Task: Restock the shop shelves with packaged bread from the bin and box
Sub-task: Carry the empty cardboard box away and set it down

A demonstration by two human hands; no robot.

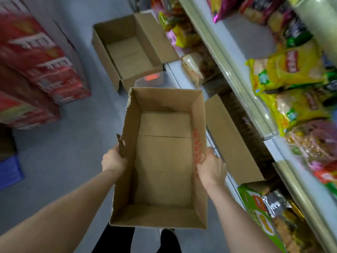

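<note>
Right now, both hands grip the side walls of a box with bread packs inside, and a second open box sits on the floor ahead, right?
No: the head view shows the held box is empty. The left hand and right hand do grip its side walls, and the second open box sits on the floor ahead.

Left forearm (pixel 73 203) and right forearm (pixel 237 212) bare. Black trousers (pixel 114 240) (both legs visible) directly below the cardboard box (pixel 162 161).

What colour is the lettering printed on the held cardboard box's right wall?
Red lettering, seen in the head view.
</note>
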